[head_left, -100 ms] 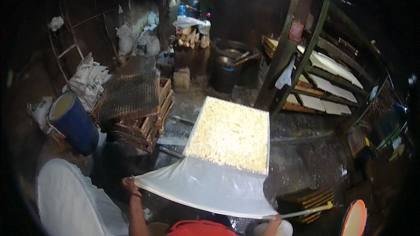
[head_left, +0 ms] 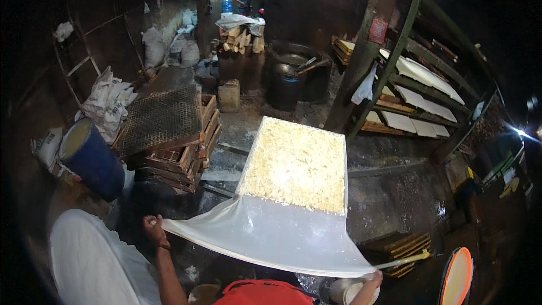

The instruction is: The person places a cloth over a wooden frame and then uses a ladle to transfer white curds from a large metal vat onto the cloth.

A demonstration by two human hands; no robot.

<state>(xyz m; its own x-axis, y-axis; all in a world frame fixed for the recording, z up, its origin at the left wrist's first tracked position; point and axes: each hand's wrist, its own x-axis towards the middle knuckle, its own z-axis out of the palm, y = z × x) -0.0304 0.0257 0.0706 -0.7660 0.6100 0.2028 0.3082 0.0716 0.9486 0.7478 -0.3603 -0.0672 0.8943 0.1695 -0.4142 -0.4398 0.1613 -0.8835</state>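
A wide white cloth point(head_left: 293, 237) is stretched between my two hands at the near side of a square bed of pale yellow, crumbly curd point(head_left: 299, 161). My left hand point(head_left: 153, 227) is closed round the cloth's left corner, out to the left of the bed. On the right, my right hand point(head_left: 375, 277) grips the other corner, lower and close to my body. The cloth runs from the near edge of the curd toward me, its front edge sagging between the hands. More of the white material borders the curd along its sides.
Stacked wooden crates point(head_left: 175, 161) under a mesh screen stand left, beside a blue barrel point(head_left: 93, 158). A white cloth-covered round vessel point(head_left: 90, 260) is near left. Wooden boards point(head_left: 403, 251), a pole and an orange-rimmed container point(head_left: 456, 277) lie right. A rack point(head_left: 418, 96) holds white slabs; a person point(head_left: 243, 0) stands far back.
My left hand has moved outward to the left and slightly up, and my right hand has shifted right, so the cloth is spread wider. The whole view has shifted a little.
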